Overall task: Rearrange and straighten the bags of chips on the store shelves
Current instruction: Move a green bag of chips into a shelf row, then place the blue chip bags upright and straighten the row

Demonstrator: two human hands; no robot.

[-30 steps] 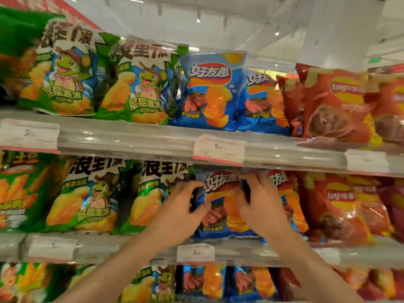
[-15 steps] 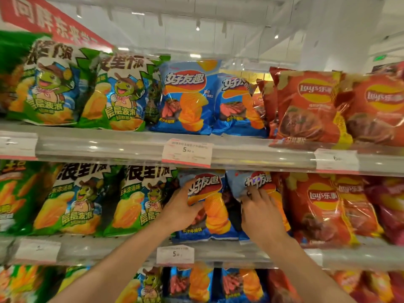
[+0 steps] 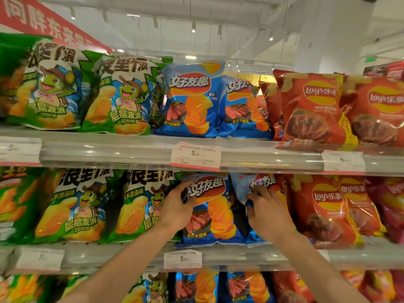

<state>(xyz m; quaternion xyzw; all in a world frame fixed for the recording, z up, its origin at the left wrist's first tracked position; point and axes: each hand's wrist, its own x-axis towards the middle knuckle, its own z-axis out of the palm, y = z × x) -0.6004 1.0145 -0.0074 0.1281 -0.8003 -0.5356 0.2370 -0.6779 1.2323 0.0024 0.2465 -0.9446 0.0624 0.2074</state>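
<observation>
Two blue chip bags stand side by side on the middle shelf. My left hand grips the left edge of the left blue bag, fingers curled onto its front. My right hand holds the right blue bag from the front, fingers bent over its upper part; most of that bag is hidden behind the hand. The left bag stands upright and faces forward; the right one leans and is creased.
Green chip bags fill the shelf to the left, red chip bags to the right. The upper shelf carries green, blue and red bags. White price tags hang on the shelf rails. More bags sit on the shelf below.
The hands have moved apart: my left hand slid to the left bag's left edge, my right hand shifted from the left bag onto the right blue bag. The view tilted upward.
</observation>
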